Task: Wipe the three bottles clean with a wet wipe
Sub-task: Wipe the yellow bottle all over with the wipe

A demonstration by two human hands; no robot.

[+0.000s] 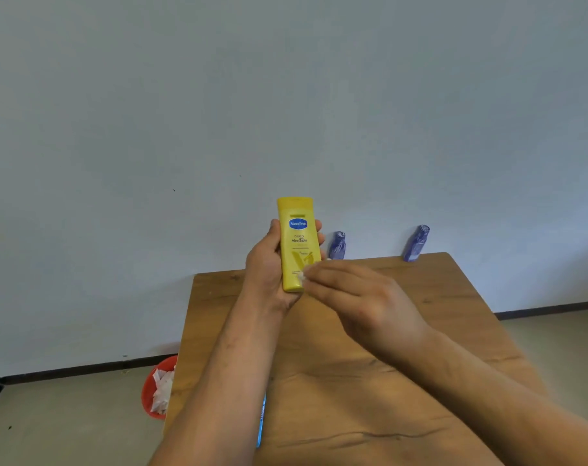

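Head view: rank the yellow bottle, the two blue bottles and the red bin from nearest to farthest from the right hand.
1. Yellow bottle: touched by the right hand, held upright in the left hand.
2. Nearer blue bottle: just behind, at the table's far edge.
3. Far blue bottle: at the far right corner.
4. Red bin: on the floor, left of the table.

A: What's that thin bright-blue packet (261, 420)?
B: Mostly hidden behind the left forearm; its print is unreadable.
A: The small white wipe (302, 276)?
B: Largely covered by the right hand (359, 299) fingers.
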